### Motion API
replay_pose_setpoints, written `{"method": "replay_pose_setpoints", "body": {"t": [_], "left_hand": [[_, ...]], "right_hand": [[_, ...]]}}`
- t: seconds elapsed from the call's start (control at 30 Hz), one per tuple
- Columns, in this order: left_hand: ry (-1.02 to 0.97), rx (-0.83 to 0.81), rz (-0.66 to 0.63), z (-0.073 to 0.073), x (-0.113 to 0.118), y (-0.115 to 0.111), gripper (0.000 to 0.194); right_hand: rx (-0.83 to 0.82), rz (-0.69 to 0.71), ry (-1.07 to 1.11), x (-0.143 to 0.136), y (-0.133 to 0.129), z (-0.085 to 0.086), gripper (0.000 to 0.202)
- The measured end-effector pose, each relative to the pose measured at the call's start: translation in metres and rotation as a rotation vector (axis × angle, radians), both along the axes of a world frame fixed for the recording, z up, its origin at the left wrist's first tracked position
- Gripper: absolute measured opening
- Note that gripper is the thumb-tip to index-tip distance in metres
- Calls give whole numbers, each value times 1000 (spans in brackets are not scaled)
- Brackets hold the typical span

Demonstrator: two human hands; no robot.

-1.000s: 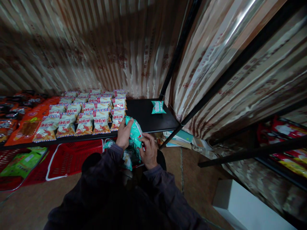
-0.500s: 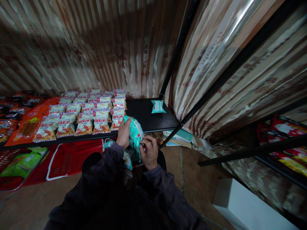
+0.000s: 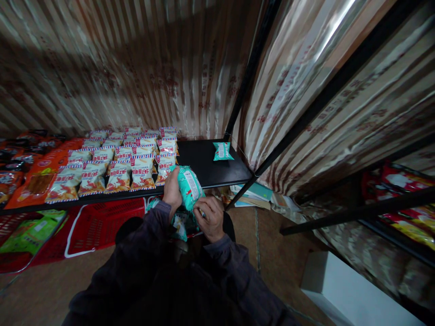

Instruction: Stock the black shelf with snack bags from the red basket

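A teal snack bag (image 3: 189,186) is held up in front of the black shelf (image 3: 207,174), its printed label panel facing me. My left hand (image 3: 172,192) is closed on the bag's left side. With curled fingers, my right hand (image 3: 210,218) pinches its lower right edge; the fingertips are partly hidden. Below the hands, more teal bags (image 3: 179,224) lie in my lap area, partly covered by my arms. Another teal bag (image 3: 223,151) lies on the shelf's right end.
Rows of white snack bags (image 3: 118,175) and orange packs (image 3: 39,176) fill the shelf's left side. Red baskets (image 3: 105,224) stand beneath. A slanting black post (image 3: 272,158) rises at the right, with a white box (image 3: 353,290) on the floor.
The held bag has tilted so its label panel faces me more fully. My right hand has shifted slightly left and down along its edge.
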State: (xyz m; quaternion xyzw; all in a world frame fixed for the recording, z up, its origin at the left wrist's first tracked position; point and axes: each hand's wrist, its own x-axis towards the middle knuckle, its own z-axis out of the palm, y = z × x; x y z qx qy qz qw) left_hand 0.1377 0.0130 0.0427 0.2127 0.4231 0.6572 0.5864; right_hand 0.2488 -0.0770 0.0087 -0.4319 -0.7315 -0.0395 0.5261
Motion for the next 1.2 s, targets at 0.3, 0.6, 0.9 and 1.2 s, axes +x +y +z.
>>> {"method": "replay_pose_setpoints", "body": {"t": [0.3, 0.6, 0.9, 1.2], "left_hand": [[-205, -14, -68, 8, 0, -8, 38], [-132, 85, -129, 14, -5, -15, 51], [-140, 100, -89, 8, -3, -15, 45], [146, 82, -252, -1, -39, 3, 29]], "right_hand": [[-30, 20, -15, 0, -11, 4, 16], [-431, -204, 751, 0, -7, -2, 31], [-764, 176, 1171, -5, 0, 1, 37], [-664, 93, 1208, 9, 5, -8, 35]]}}
